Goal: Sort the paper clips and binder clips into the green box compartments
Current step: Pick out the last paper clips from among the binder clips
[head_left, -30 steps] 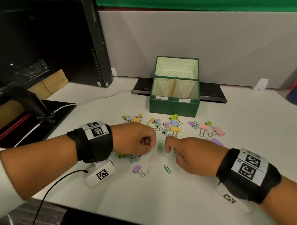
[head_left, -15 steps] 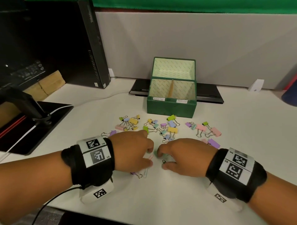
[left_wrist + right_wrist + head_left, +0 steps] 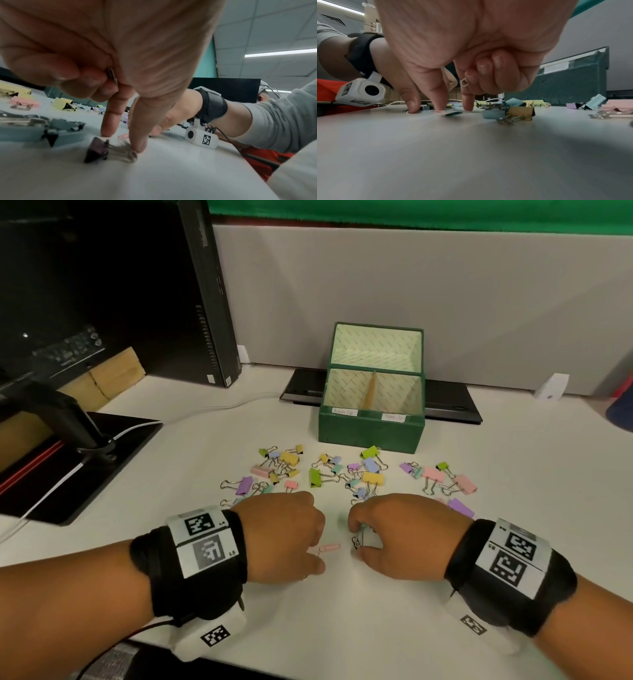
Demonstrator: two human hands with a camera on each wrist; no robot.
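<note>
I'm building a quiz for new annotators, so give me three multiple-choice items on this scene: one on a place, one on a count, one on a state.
1. The pink paper clip lies: A on a chair; B on the table between the left hand and right hand; C under a book.
2. The green box has how many labelled compartments: A two; B three; C five.
3. The right hand's curled fingers: A hold a white paper clip; B hold a pen; C lie flat.

B, the head view shows it between them; A, one divider and two labels; A, the right wrist view shows it tucked there.
</note>
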